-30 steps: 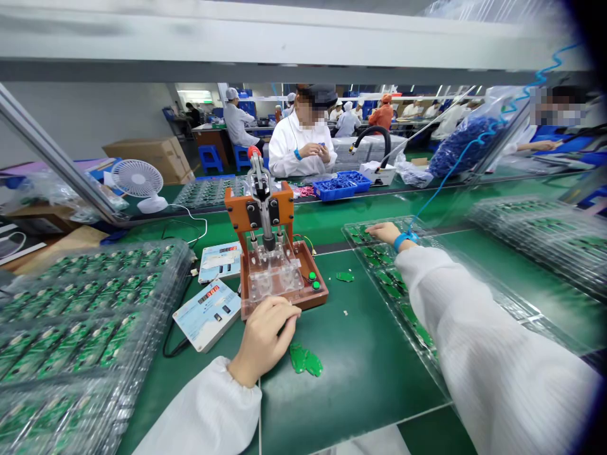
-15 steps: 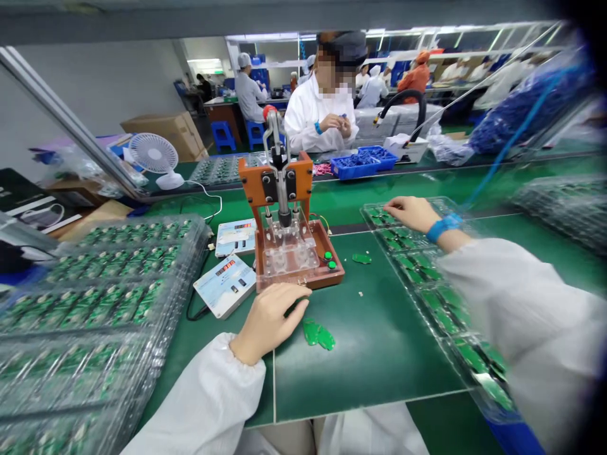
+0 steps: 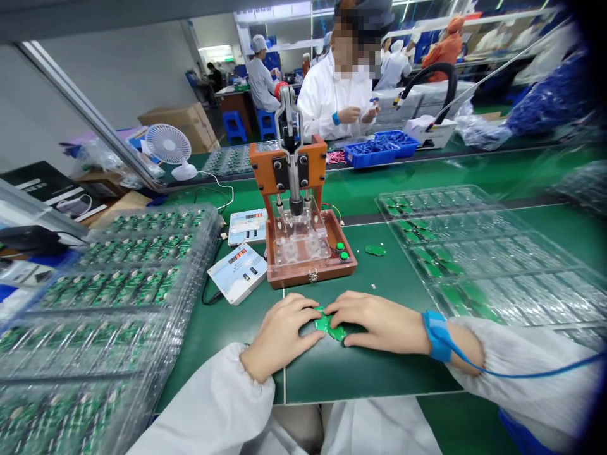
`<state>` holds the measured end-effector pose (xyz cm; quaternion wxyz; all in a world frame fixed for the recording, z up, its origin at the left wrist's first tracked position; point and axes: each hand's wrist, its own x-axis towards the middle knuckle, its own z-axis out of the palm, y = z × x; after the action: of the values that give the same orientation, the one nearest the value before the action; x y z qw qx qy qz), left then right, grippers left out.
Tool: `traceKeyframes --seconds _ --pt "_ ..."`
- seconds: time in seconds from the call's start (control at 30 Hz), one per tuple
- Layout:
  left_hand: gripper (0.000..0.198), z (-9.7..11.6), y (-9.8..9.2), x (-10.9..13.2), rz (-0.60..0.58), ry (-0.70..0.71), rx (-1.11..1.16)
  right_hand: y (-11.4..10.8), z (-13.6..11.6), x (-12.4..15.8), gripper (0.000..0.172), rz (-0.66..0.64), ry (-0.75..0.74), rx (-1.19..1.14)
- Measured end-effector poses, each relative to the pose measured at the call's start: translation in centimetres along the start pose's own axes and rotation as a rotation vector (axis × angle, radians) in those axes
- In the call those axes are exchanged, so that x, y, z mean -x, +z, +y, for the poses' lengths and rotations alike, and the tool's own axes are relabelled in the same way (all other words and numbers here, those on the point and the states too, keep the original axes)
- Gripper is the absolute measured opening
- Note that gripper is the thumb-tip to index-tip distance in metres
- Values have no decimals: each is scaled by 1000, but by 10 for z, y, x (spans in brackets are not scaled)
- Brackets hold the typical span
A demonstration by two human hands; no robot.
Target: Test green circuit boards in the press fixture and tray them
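Busy workshop, green surface (image 3: 389, 379): two boards (image 3: 322, 323) between left hand (image 3: 279, 325) and right hand (image 3: 379, 319)

Behind the work area, people in pale coats and caps, and one in orange, sit at further rows. Facing us across a dividing strip, a co-worker (image 3: 317, 101) in white holds both hands raised at chest height, beside a blue bin (image 3: 374, 159) full of blue parts. To the left of that person stands a white fan (image 3: 171, 148).

Nearer, the two green boards lie together on the surface, in front of a press (image 3: 296, 189). The left hand comes from the left, fingertips at the left board's edge, thumb spread apart from the fingers. From the other side, the right hand curves its fingers over the right board, thumb near the lower edge; I cannot tell whether it pinches the board. Its wrist wears a blue band (image 3: 435, 335) with a cord running off right.

The press has an orange frame, a red knob on top, a clear plate and two green buttons on its brown base. Two pale boxes (image 3: 237, 273) with red digits sit to its left; a loose board (image 3: 375, 250) lies to its right.

Stacked clear trays (image 3: 190, 300) of boards fill the left side. On the right, a clear tray (image 3: 521, 259) holds boards along its left part.
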<state>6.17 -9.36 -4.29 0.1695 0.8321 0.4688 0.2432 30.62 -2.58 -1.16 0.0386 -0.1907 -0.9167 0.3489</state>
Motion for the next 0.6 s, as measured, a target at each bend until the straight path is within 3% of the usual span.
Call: traceKeyframes --seconds 0.17,0.33,0.47,0.6 --pt "25 2 -8 0 115 74 -31 -1 5 -1 31 7 20 -20" --pt "21 0 -41 -6 297 128 1 1 7 -5 35 -18 13 -16" --pt "15 -21 -66 -24 438 117 -79 2 9 -9 24 -37 -22 -26" --pt "12 -49 -72 -47 479 111 -162 2 5 -11 21 -30 -59 -15"
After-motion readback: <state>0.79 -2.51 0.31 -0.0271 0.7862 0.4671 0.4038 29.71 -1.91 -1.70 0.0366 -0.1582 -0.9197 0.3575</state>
